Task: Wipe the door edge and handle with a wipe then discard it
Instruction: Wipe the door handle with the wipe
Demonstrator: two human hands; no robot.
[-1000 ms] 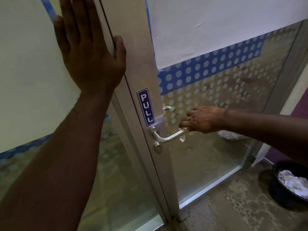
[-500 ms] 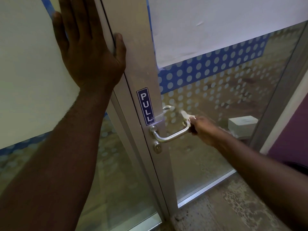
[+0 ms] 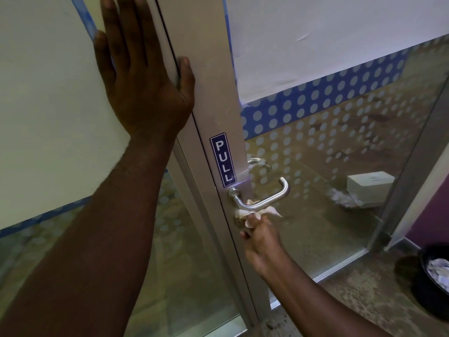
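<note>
The left hand lay flat and spread against the door edge, likely to steady the door. The right hand was clamped on the wipe, pressing it under the lever handle to clean its underside.

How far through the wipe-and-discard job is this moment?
Midway. In hand: the right hand presses the wipe against the underside of the door handle, while the left hand lies flat at the door edge. Whether the edge is wiped can't be judged. Left: discarding, likely into the black bin holding crumpled paper.
</note>
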